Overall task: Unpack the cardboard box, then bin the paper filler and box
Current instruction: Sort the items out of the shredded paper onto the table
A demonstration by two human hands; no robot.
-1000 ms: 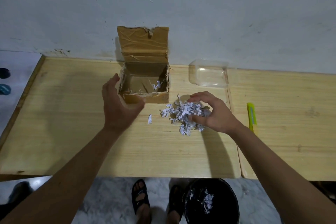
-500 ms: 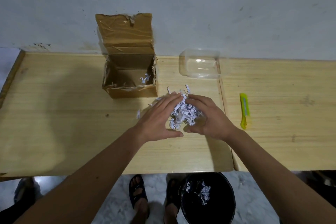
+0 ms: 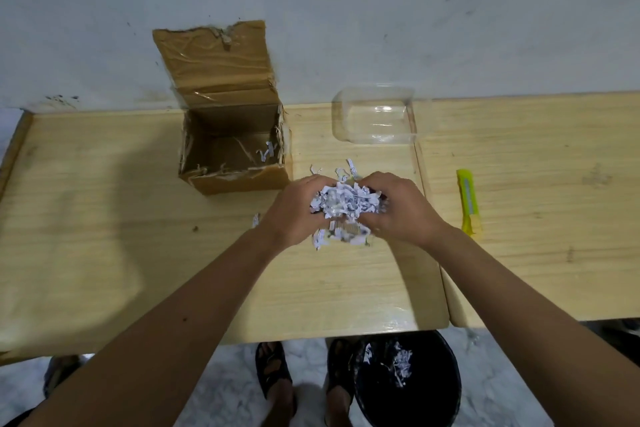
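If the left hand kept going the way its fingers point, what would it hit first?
The shredded paper it already cups, then probably the right hand just beyond; depth is unclear.

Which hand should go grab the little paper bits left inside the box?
Probably the left hand. The cardboard box sits on its side of the table, so the reach is shorter. The right hand could keep the shredded paper bunched meanwhile.

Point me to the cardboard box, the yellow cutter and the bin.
cardboard box [image 3: 239, 180]: head view, on its front wall.
yellow cutter [image 3: 469, 198]: head view, middle of its body.
bin [image 3: 450, 388]: head view, right rim, on the floor below the table edge.
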